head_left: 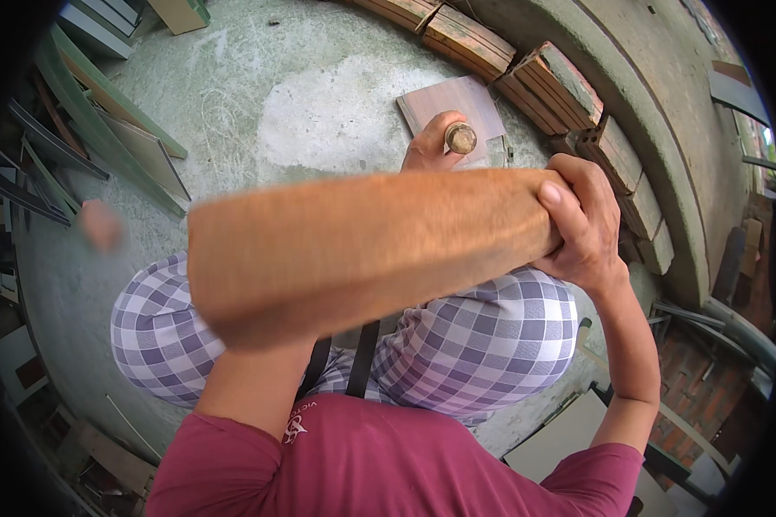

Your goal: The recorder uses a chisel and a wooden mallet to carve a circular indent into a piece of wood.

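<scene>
My right hand grips one end of a thick reddish-brown wooden block, raised close in front of me and slanting across the view. The block's far left end is slightly blurred. Beyond it, my left hand is closed around an upright round-handled tool. Only the worn, flat butt of that handle shows; its lower end is hidden by the hand. Under the left hand a square, thin, brownish wood-grained panel lies on the floor. Most of my left forearm is hidden behind the block.
Hollow red bricks line a raised concrete edge from far to right. Several panels and strips lean at the left. A blurred pinkish shape shows at left. My checked trouser legs are beneath the block, over concrete floor.
</scene>
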{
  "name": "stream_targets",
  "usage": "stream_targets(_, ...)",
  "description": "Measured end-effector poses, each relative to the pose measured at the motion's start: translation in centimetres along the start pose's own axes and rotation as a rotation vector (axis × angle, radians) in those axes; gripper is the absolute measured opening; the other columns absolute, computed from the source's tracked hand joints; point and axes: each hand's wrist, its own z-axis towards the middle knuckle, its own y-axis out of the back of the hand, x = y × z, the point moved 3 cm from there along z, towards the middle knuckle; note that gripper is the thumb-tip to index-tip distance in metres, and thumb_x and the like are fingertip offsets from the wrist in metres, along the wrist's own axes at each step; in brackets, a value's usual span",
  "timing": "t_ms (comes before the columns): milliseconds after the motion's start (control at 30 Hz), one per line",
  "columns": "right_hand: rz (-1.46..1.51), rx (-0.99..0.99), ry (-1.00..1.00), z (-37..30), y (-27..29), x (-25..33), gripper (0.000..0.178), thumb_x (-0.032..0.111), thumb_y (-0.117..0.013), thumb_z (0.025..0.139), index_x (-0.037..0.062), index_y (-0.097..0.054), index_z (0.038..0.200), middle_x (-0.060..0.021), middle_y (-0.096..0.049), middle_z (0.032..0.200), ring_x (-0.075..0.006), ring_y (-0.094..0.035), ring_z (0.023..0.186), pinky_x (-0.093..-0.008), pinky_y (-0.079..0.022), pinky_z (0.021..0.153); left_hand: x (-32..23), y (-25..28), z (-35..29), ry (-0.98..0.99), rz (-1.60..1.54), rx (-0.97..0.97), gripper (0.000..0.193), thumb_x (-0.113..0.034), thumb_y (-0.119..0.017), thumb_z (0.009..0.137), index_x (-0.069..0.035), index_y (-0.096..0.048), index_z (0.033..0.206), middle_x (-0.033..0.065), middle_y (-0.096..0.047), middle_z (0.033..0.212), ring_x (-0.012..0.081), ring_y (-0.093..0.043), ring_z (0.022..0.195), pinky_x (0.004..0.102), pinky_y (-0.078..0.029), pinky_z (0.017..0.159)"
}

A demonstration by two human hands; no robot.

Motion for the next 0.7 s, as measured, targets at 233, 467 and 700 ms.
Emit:
stream_targets(233,-0.274,0.497,-0.394,-2.5,-1.7,-3.3,0.084,0.019,-0.079,0.059,0.0326,-0.043,0.134,-0.0078,-0.051,0.100,-0.0241,-0.053,0.089,-0.0373,-0.044,0.081,-1.2,0.7,0.4,-0.079,0.048,0.036,0.033,-0.009,-0.066,0.083,-0.006,-0.054,0.113,0.0064,-0.060,0.107,0.0165,-0.058,0.099,0.0284,-0.045,0.086)
stream_targets(467,0.006,-0.003,-0.722,0.2,0.5,-1.4,0.084,0.016,-0.077,0.064,0.0202,-0.038,0.138,-0.0114,-0.058,0.112,-0.0276,-0.060,0.098,-0.0388,-0.050,0.082,-0.9,2.1,1.9,0.158,0.071,0.010,0.032,-0.013,-0.068,0.078,-0.003,-0.051,0.103,0.0109,-0.054,0.108,0.0232,-0.055,0.096,0.0341,-0.045,0.082)
stream_targets(700,0.199,-0.350,-0.922,-0.4,0.7,0.2,0.078,0.019,-0.071,0.072,0.0131,-0.034,0.141,-0.0175,-0.049,0.131,-0.0281,-0.052,0.115,-0.0380,-0.042,0.095,0.5,4.1,4.4,0.332,0.171,-0.152,0.041,-0.020,-0.074,0.077,-0.002,-0.051,0.107,0.0083,-0.060,0.095,0.0169,-0.058,0.090,0.0297,-0.046,0.082)
